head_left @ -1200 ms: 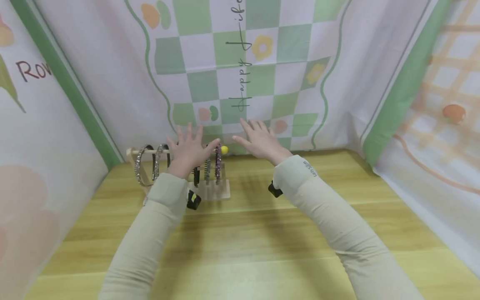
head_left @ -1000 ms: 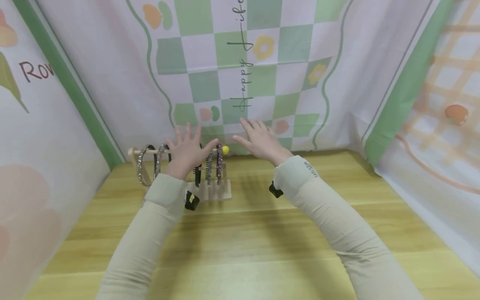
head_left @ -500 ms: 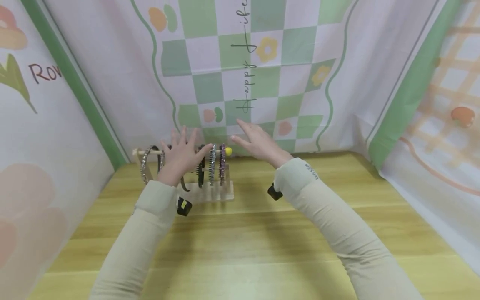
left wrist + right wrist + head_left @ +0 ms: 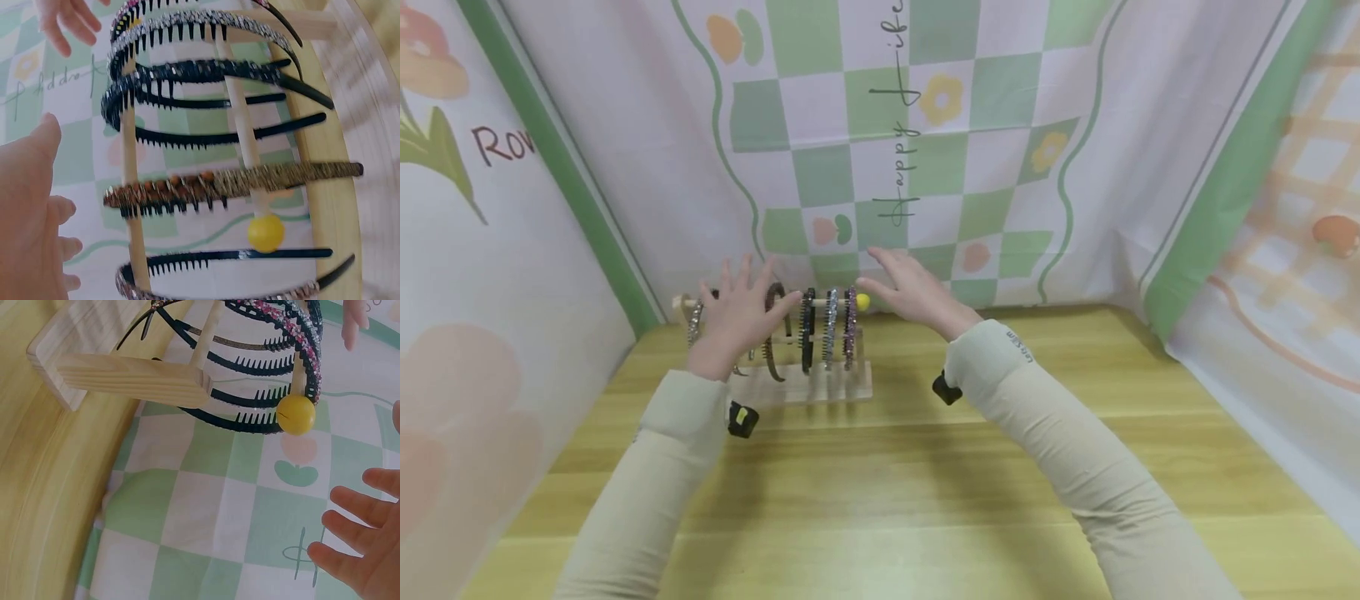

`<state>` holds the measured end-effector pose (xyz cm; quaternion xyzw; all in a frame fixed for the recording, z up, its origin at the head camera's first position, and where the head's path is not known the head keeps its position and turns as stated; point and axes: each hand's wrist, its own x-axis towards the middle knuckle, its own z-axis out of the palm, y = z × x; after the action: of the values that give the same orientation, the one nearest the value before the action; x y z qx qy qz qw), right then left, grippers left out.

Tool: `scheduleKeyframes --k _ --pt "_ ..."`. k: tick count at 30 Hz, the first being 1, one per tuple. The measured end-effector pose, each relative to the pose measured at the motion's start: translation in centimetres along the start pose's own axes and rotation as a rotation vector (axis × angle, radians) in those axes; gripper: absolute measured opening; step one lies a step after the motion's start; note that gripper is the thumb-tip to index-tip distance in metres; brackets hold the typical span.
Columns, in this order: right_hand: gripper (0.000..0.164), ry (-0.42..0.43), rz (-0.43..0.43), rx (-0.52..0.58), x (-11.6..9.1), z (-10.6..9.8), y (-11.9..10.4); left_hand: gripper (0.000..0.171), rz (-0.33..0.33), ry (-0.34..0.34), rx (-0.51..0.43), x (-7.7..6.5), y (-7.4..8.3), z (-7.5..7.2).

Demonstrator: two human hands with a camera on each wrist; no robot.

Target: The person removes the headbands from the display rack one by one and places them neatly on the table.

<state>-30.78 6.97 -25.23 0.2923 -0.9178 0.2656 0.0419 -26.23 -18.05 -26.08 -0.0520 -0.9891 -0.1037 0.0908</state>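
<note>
- Your left hand (image 4: pixel 733 315) is spread flat with the fingers straight and holds nothing; it hangs left of centre in the head view, in front of the left part of the headband rack (image 4: pixel 808 385), and I cannot tell whether it touches a band.
- Your right hand (image 4: pixel 910 292) is just as open and empty, fingers splayed, just right of the yellow ball (image 4: pixel 862 302) that caps the rack's rod.
- The headbands (image 4: pixel 808 329) hang in a row over that wooden rod, at the middle of the frame, near the back of the table (image 4: pixel 880 500). The left wrist view shows the toothed black ones (image 4: pixel 200 106) and a beaded brown one (image 4: pixel 225 184) close together; the right wrist view shows them from the ball end (image 4: pixel 295 414).
- Judging by their look, they are light, thin, springy hoops: stiff along the arc, but likely to snap if you pull the ends wide apart.
- The studded and beaded tops look rough enough to grip; the plain black plastic is probably slicker.
- Take one by the top of its arc, pinching thumb against forefinger, and keep off the teeth, which could catch on the neighbouring band.
- The rack itself looks light too, so it may shift if a band drags on the rod.
</note>
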Motion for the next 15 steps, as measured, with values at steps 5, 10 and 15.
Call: scheduleKeyframes --k 5,10,15 --pt "0.070 -0.015 0.011 0.063 0.2 0.4 0.0 0.082 0.001 0.024 -0.008 -0.6 -1.2 0.2" --pt "0.069 -0.027 0.023 0.133 0.4 0.8 0.1 0.078 -0.008 0.044 -0.011 -0.9 -2.3 0.5" --pt "0.068 -0.042 0.017 0.159 0.4 1.2 0.0 0.077 -0.011 0.086 -0.038 -1.4 -3.6 0.3"
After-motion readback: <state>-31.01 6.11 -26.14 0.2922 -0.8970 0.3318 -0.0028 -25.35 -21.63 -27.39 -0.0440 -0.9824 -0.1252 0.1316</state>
